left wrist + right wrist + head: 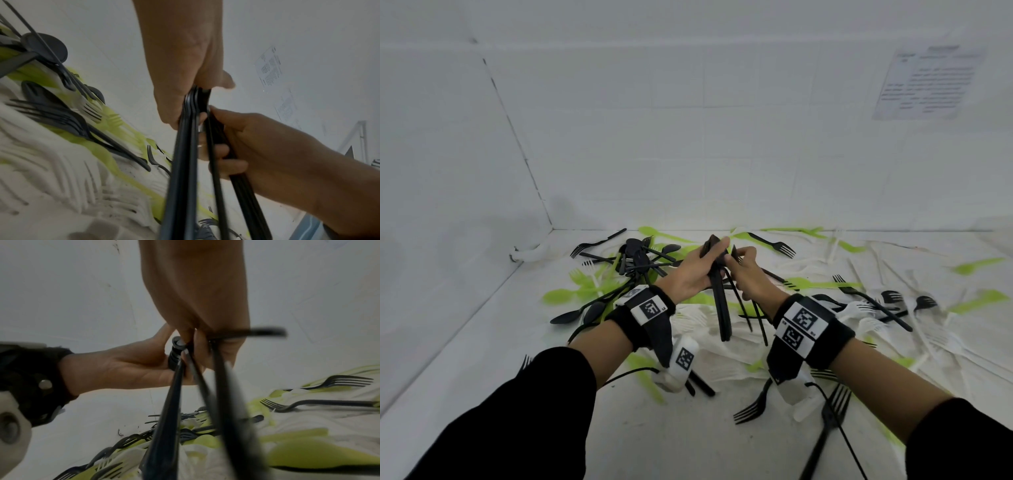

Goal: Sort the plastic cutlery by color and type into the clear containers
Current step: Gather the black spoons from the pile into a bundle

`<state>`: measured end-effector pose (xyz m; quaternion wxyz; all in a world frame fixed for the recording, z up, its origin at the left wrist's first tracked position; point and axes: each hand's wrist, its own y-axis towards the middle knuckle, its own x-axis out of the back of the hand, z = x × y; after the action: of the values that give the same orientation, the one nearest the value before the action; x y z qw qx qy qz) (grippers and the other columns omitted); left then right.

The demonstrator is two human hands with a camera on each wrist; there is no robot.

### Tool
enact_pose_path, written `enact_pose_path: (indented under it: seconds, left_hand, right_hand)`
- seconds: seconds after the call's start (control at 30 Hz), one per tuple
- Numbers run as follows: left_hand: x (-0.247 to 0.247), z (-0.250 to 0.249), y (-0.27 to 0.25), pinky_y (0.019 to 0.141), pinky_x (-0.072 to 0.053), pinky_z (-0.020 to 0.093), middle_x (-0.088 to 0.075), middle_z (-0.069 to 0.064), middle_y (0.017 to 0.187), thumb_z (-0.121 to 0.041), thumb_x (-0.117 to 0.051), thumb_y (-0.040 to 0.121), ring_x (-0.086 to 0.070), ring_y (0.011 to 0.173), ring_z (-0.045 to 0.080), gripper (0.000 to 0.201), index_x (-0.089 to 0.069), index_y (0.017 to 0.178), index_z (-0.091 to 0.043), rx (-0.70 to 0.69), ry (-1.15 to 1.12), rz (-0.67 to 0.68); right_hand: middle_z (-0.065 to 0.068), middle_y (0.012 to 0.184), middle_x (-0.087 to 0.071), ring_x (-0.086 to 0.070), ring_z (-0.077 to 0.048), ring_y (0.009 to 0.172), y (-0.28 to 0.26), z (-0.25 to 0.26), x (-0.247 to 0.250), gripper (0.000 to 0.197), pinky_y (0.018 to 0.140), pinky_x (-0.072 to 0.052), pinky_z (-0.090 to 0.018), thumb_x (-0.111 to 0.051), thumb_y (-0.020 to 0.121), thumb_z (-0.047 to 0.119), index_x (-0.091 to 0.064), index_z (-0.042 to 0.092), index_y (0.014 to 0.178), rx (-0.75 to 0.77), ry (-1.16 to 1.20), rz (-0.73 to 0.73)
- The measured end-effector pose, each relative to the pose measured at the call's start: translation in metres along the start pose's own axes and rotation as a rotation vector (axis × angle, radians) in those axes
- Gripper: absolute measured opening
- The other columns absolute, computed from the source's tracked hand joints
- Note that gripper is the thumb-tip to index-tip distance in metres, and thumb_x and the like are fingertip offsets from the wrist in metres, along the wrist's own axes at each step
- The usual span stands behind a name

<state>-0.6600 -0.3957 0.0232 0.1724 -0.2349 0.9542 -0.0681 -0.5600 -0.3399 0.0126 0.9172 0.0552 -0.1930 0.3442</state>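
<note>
Both hands are raised together over the scattered cutlery. My left hand (709,263) grips a tight bundle of black cutlery (722,308) at its top end, and the pieces hang downward; their type is hard to tell. Touching it from the right, my right hand (743,270) holds several more black pieces (755,315), fingers curled round them. In the left wrist view the bundle (183,162) drops from the left hand (180,100) with the right hand (236,146) beside it. The right wrist view shows the right hand (197,331) and the left hand (133,365) meeting. No clear container is in view.
Black, white and green cutlery litters the white surface. A heap of black spoons (640,257) lies back left, and black forks (753,404) lie near the front. White walls close off the left and back. A printed sheet (928,82) hangs on the back wall.
</note>
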Motion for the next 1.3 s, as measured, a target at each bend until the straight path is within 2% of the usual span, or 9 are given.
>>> enact_pose_path:
  seconds: [0.13,0.33,0.47,0.6,0.73,0.83,0.93,1.03,1.3]
  left_hand:
    - [0.006,0.0,0.002,0.054,-0.045,0.021,-0.055,0.005,0.078,-0.01,-0.05,0.095,-0.053,0.062,0.013,0.013,-0.057,0.084,-0.008,-0.03,-0.061,-0.099]
    - [0.007,0.0,0.003,0.056,-0.055,0.025,-0.052,0.005,0.074,-0.01,-0.045,0.097,-0.062,0.053,0.013,0.015,-0.052,0.085,-0.009,-0.055,-0.179,-0.116]
    - [-0.001,-0.001,0.0,0.057,-0.05,0.025,-0.045,0.005,0.069,-0.026,-0.051,0.095,-0.048,0.058,0.014,0.022,-0.055,0.084,-0.008,-0.03,-0.137,-0.062]
    - [-0.004,-0.001,-0.001,0.054,-0.055,0.03,-0.059,0.001,0.062,-0.023,-0.058,0.091,-0.059,0.051,0.012,0.017,-0.054,0.079,-0.012,0.02,-0.095,0.03]
    - [-0.002,-0.001,0.001,0.052,-0.055,0.033,-0.054,0.0,0.064,-0.018,-0.059,0.091,-0.056,0.046,0.012,0.019,-0.052,0.074,-0.011,0.058,-0.176,-0.03]
    - [0.001,-0.004,0.0,0.048,-0.051,0.021,-0.053,0.003,0.072,-0.015,-0.055,0.093,-0.056,0.053,0.01,0.016,-0.053,0.079,-0.009,0.036,-0.298,-0.086]
    - [0.006,-0.012,-0.002,0.052,-0.05,0.017,-0.053,0.005,0.073,-0.009,-0.055,0.092,-0.056,0.058,0.009,0.012,-0.052,0.081,-0.007,-0.002,-0.465,-0.079]
    - [0.008,-0.017,-0.002,0.054,-0.05,0.018,-0.052,0.004,0.075,-0.01,-0.052,0.094,-0.053,0.067,0.01,0.013,-0.05,0.082,-0.009,-0.032,-0.45,-0.019]
    - [-0.007,-0.006,-0.006,0.079,-0.045,0.027,-0.055,-0.002,0.085,-0.022,-0.053,0.095,-0.053,0.082,0.008,0.007,-0.054,0.093,-0.016,-0.143,0.228,0.079]
  right_hand:
    - [0.0,0.087,-0.048,-0.048,-0.013,0.075,-0.001,0.004,0.001,0.013,0.054,-0.038,-0.023,-0.036,0.1,0.025,-0.039,0.016,0.11,0.004,0.14,-0.025]
    - [-0.013,0.076,-0.04,-0.041,-0.024,0.069,0.0,0.001,0.008,0.023,0.058,-0.046,-0.029,-0.037,0.086,-0.009,-0.054,0.007,0.089,0.136,0.113,-0.136]
    - [-0.007,0.07,-0.058,-0.059,-0.019,0.068,-0.007,0.001,0.005,0.02,0.064,-0.058,-0.03,-0.059,0.084,-0.003,-0.067,0.006,0.1,0.298,0.014,-0.209]
    - [0.003,0.073,-0.06,-0.062,-0.025,0.076,-0.007,-0.005,-0.001,0.009,0.071,-0.054,-0.037,-0.066,0.081,0.004,-0.071,0.008,0.087,0.404,0.004,-0.279]
    - [-0.01,0.089,-0.061,-0.056,-0.023,0.085,-0.007,-0.011,-0.002,0.02,0.079,-0.043,-0.028,-0.06,0.087,0.007,-0.071,0.011,0.102,0.479,-0.207,-0.193]
    - [-0.004,0.094,-0.059,-0.057,-0.014,0.081,-0.012,-0.014,-0.002,0.018,0.074,-0.045,-0.013,-0.059,0.089,0.014,-0.061,0.011,0.107,0.35,0.019,-0.203]
    - [-0.006,0.102,-0.058,-0.061,-0.014,0.082,-0.021,-0.007,-0.002,0.025,0.074,-0.05,-0.024,-0.044,0.097,0.036,-0.047,0.017,0.113,-0.016,0.263,0.068]
    - [-0.001,0.095,-0.066,-0.065,-0.018,0.084,-0.03,-0.001,0.004,0.031,0.074,-0.05,-0.026,-0.037,0.099,0.038,-0.053,0.014,0.112,-0.037,0.201,0.292]
    - [-0.003,0.076,-0.064,-0.059,-0.007,0.06,-0.045,-0.021,0.042,0.015,0.059,-0.047,-0.018,-0.06,0.09,0.013,-0.065,0.002,0.099,0.003,0.159,0.037]
